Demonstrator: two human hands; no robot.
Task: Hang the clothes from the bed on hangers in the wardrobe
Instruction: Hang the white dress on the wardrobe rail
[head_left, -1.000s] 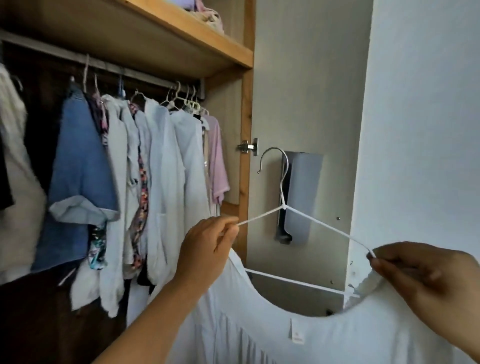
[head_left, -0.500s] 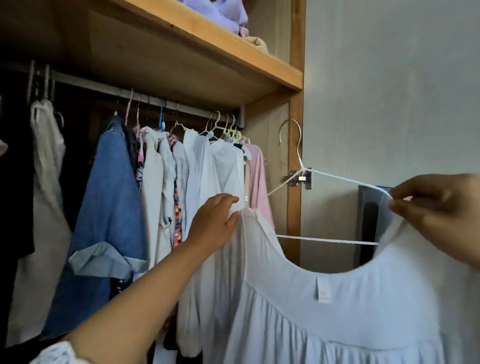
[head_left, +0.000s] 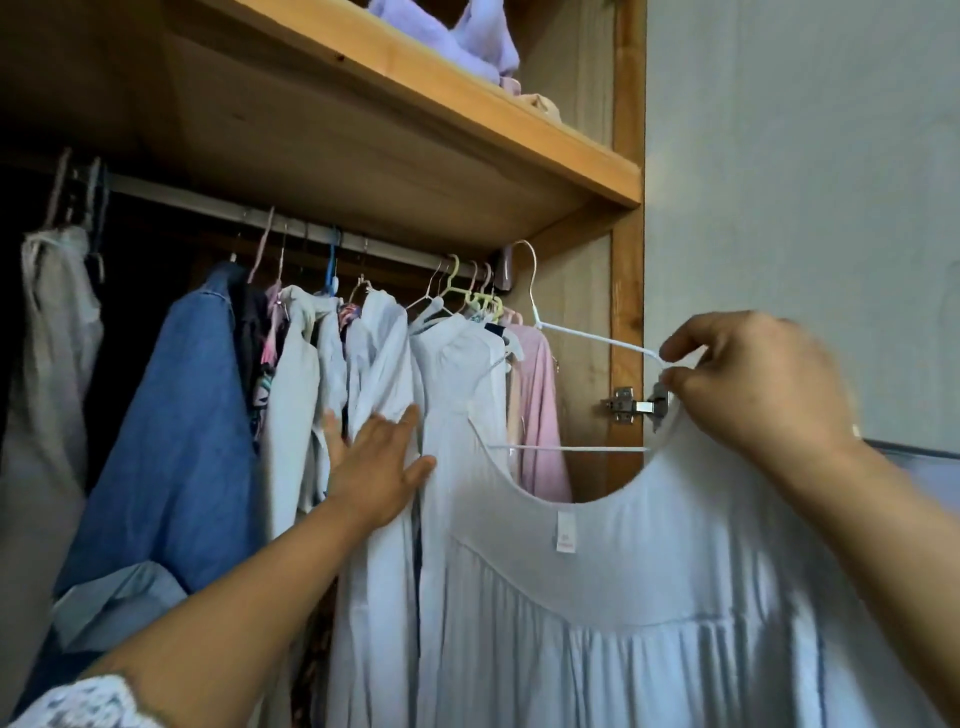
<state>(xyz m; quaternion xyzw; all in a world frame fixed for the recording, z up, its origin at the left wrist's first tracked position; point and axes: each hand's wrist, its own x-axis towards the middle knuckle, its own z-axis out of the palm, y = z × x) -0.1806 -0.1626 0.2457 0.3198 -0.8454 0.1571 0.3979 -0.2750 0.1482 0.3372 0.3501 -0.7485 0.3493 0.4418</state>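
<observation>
head view: hanging step
right hand (head_left: 753, 384): pinches hanger (head_left: 587, 336) carrying dress (head_left: 649, 597)
left hand (head_left: 376, 462): flat, parting shirts (head_left: 384, 364)
next: hook onto rail (head_left: 291, 228)

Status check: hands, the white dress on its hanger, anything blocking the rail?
Left hand open, pressing hung white shirts aside. Right hand pinches white hanger carrying white dress. Hook not yet on rail; rail crowded.

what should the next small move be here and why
Probably lift the hanger up and left so its hook catches the rail. The right hand pinches its shoulder with the white dress on it, the hook hangs just below the rail's end, and the left hand presses the hung clothes aside.
</observation>
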